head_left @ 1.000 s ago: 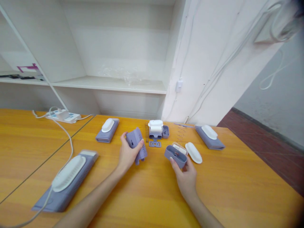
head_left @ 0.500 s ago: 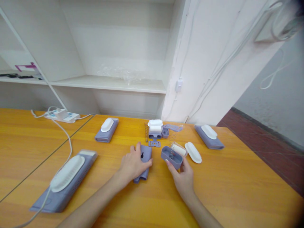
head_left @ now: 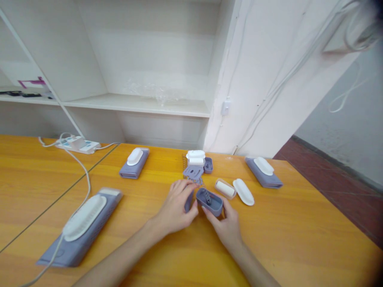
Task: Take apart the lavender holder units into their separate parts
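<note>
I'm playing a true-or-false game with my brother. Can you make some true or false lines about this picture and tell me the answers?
1. The right hand holds a small purple tray. True.
2. The table is blue. False: it is orange wood.
3. A white power strip lies on the far left. True.
4. The left hand rests on the big purple device. False: it is beside the tray.
5. White cables run down the wall. True.

A small assembly workbench, by the look of it: a long orange wood-grain table carries several matching lavender plastic units with white oval tops and loose lavender parts. A white power strip lies at the back, below bare white shelving.
</note>
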Action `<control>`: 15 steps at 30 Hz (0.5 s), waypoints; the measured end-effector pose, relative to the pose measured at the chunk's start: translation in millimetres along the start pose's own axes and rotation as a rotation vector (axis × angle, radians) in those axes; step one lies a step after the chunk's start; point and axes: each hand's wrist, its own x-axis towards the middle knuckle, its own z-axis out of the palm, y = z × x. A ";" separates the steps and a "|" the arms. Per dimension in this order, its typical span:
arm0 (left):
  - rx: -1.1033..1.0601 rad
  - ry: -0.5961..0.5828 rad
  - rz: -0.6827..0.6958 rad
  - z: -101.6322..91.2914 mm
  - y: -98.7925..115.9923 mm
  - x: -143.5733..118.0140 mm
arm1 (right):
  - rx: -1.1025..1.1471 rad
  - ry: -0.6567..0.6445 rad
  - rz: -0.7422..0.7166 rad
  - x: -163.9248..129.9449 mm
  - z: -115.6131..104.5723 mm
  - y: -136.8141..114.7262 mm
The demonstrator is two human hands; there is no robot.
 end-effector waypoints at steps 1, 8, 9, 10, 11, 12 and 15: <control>-0.035 -0.009 -0.006 1.3 1.9 0.2 | -0.002 -0.016 -0.006 0.0 -0.2 -1.0; -0.192 0.006 -0.091 16.5 -0.4 1.8 | -0.026 -0.090 -0.013 -0.5 0.5 0.9; -0.180 -0.001 -0.095 17.4 -0.9 1.9 | -0.026 -0.100 -0.011 -0.7 0.9 2.2; -0.164 -0.009 -0.100 17.7 -1.2 2.1 | -0.029 -0.111 -0.012 -1.0 1.3 3.4; -0.148 -0.016 -0.106 17.8 -1.2 2.3 | -0.035 -0.122 -0.014 -1.2 1.6 4.4; -0.135 -0.021 -0.113 17.8 -1.0 2.8 | -0.043 -0.131 -0.017 -1.4 1.9 5.1; -0.102 -0.031 -0.134 17.1 1.1 5.4 | -0.068 -0.139 -0.013 -1.4 2.1 4.9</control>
